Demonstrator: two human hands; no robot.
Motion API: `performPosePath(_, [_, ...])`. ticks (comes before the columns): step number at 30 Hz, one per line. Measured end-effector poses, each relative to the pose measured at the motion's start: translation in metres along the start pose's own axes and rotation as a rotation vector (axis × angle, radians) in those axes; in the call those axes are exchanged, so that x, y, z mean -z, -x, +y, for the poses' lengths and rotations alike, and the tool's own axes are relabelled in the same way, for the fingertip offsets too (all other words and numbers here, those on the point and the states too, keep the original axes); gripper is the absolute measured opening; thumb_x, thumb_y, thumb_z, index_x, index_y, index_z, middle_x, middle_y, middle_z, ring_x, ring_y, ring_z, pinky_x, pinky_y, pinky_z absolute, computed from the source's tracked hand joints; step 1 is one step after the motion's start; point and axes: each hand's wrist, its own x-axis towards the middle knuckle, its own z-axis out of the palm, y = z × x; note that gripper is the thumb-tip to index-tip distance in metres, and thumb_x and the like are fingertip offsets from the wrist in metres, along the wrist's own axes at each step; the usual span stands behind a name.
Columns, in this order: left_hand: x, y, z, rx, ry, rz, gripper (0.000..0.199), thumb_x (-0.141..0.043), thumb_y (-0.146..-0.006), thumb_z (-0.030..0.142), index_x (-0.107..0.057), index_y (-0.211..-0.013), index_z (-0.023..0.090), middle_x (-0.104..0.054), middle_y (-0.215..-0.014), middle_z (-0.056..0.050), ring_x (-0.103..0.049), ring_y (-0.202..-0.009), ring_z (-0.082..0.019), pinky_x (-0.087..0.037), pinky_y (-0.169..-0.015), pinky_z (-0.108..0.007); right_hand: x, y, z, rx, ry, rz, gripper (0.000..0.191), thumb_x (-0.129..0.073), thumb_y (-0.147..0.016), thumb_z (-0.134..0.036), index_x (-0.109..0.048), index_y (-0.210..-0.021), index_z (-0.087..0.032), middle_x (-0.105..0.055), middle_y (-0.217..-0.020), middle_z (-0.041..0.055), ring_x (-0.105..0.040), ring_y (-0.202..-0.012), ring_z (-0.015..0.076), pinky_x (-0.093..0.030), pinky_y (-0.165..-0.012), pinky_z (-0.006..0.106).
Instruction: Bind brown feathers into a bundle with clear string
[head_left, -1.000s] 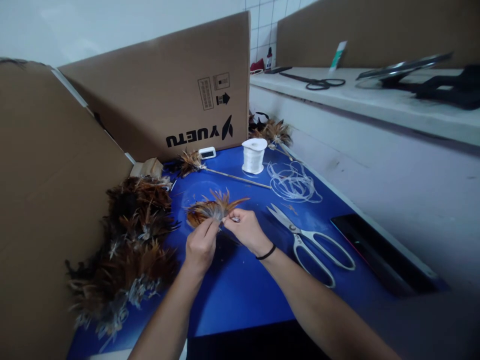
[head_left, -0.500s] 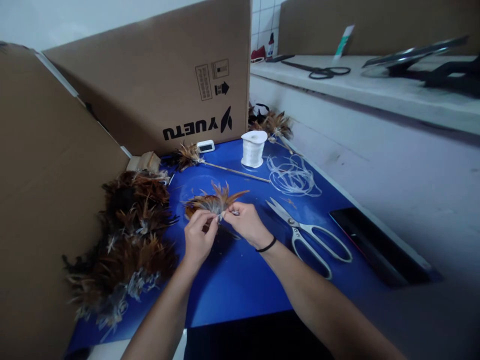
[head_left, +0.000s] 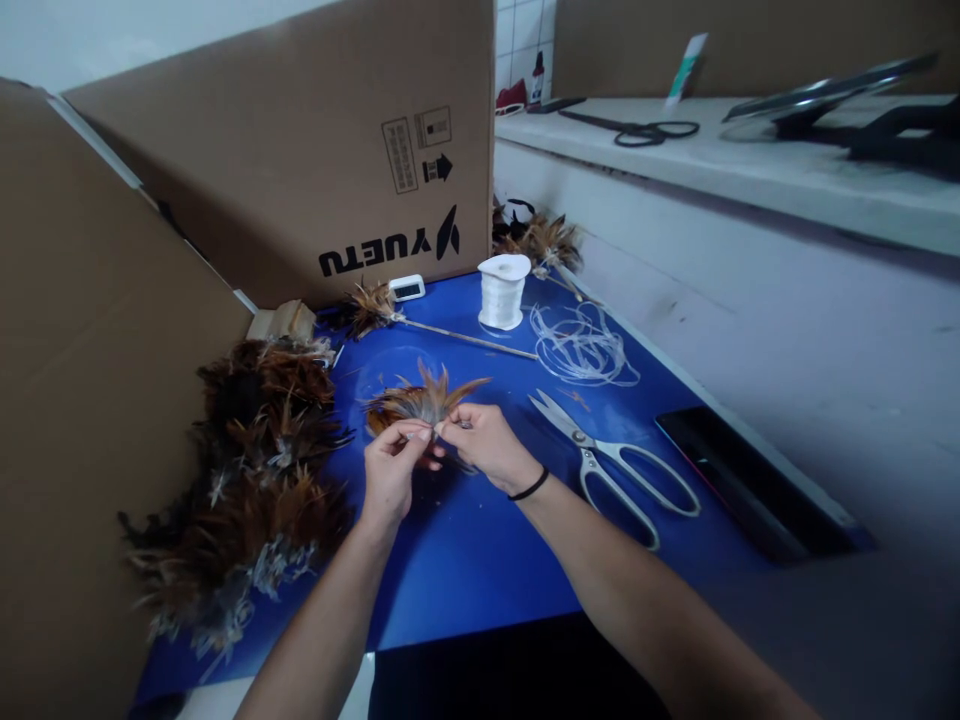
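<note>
Head view looks forward (and down), near the table point(head_left: 465, 570)

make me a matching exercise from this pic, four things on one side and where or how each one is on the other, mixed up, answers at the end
Things
1. feather bunch
2. white spool
3. silver scissors
4. clear cord

Place or state
A. in a loose tangle
B. at the fingertips of the left hand and the right hand
C. lying with blades slightly apart
D. standing upright on the blue table

Right pairs: 1-B, 2-D, 3-C, 4-A
</note>
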Motion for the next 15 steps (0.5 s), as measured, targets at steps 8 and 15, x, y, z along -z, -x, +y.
performPosePath(8, [0.0062, -0.0018, -0.0039, -0.377, -0.377, 0.030, 0.008, -0.069, -0.070, 0.024, -0.068, -0.074, 0.016, -0.064, -0.080, -0.004, -0.062, -0.072, -0.014, -0.053, -0.057, -0.025, -0.0006, -0.0030, 0.0057, -0.069, -0.067, -0.018, 0.016, -0.059, -0.063, -0.025, -0.047, -0.056, -0.018, -0.034, -0.037, -0.0106, -0.027, -0.031, 0.0023, -0.017, -0.034, 0.018])
performPosePath(15, [0.0052, -0.0027, 0.0000, -0.618, -0.576, 0.004, 0.004, -0.066, -0.074, 0.017, -0.068, -0.077, 0.017, -0.065, -0.081, -0.005, -0.063, -0.077, -0.014, -0.053, -0.067, -0.027, 0.0024, -0.0031, 0.0037, -0.186, -0.178, -0.089, 0.021, -0.060, -0.064, -0.023, -0.044, -0.052, -0.018, -0.032, -0.037, -0.0106, -0.024, -0.029, 0.0015, -0.013, -0.032, 0.018])
